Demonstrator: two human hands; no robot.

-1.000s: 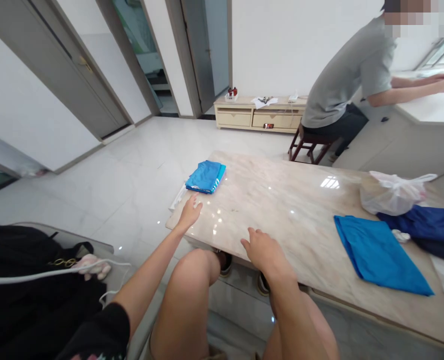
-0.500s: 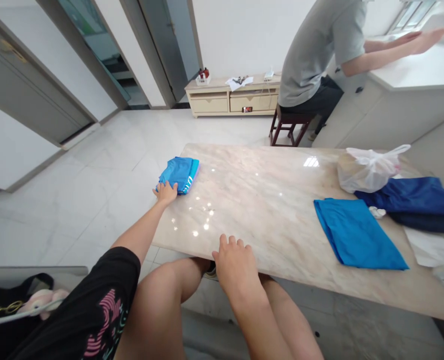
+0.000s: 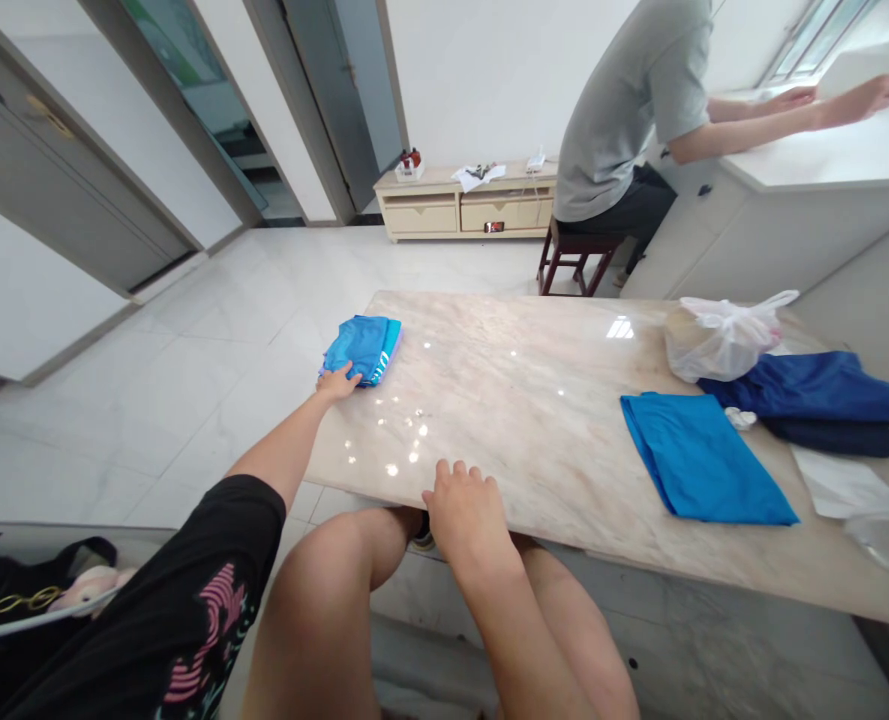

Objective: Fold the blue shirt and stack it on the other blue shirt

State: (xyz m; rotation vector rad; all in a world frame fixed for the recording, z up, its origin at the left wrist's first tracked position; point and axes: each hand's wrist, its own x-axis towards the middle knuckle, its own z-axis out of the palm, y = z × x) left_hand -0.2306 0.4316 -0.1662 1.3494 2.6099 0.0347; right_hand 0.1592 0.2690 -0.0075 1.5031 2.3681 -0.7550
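My left hand reaches out to the far left corner of the marble table. Its fingers are stretched out and touch the near edge of a small folded light-blue cloth. They do not look closed round it. My right hand lies flat on the table's near edge above my knees, fingers slightly bent, holding nothing. A larger blue cloth lies spread flat on the right half of the table, well away from both hands.
A tied white plastic bag, a dark blue garment and clear plastic wrapping lie at the table's right end. Another person sits on a red stool at a white counter. A black bag lies lower left.
My left hand moved forward from the bare table to the folded light-blue cloth and now touches it. My right hand slid back to the near table edge. The view shifted right.
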